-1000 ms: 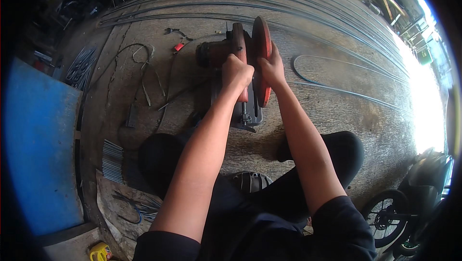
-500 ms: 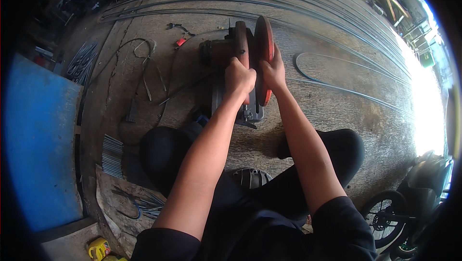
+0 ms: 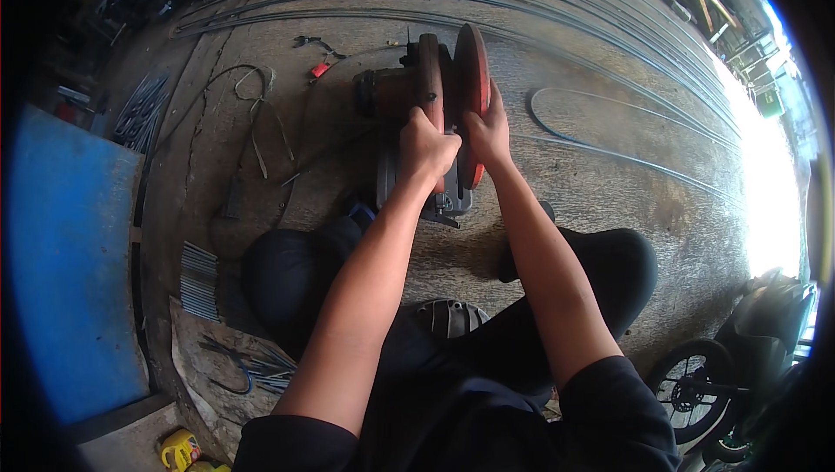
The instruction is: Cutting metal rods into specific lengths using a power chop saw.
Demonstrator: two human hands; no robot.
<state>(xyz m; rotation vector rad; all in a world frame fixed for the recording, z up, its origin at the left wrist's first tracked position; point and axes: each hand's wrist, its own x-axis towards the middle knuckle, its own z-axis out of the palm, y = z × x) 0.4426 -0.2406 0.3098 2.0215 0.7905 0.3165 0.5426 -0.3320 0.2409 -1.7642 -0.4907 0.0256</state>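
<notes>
— Where were the hands at that moment?

— Both were on the chop saw (image 3: 417, 115) that sat on the concrete floor (image 3: 609, 185) straight ahead of the person's knees. The left hand (image 3: 426, 146) was clenched around the saw's upright handle, fingers wrapped tight, knuckles up.

— And the other?

— The right hand (image 3: 489, 133) lay just beside the left, pressed flat against the near side of the red blade guard (image 3: 472, 80), fingers together and pointing away from the body. It touched the guard, but whether it actually gripped an edge I could not tell; the thumb side was hidden.

— What lay around them?

— Beyond the left hand, the dark motor housing (image 3: 378, 93) stuck out to the side. Below both wrists was the saw's grey base (image 3: 444, 202). Farther off past the left hand, a black cable (image 3: 252, 98) looped over the floor, with a small red-handled tool (image 3: 319, 69) near it. Out past the right hand, long thin steel rods (image 3: 609, 107) curved across the floor.

— Anything nearer the body?

— Left of the left forearm, well apart, lay a bundle of short cut rods (image 3: 198, 281), and beyond that a blue panel (image 3: 70, 254). Far behind the right elbow stood a motorbike wheel (image 3: 696, 385).
</notes>
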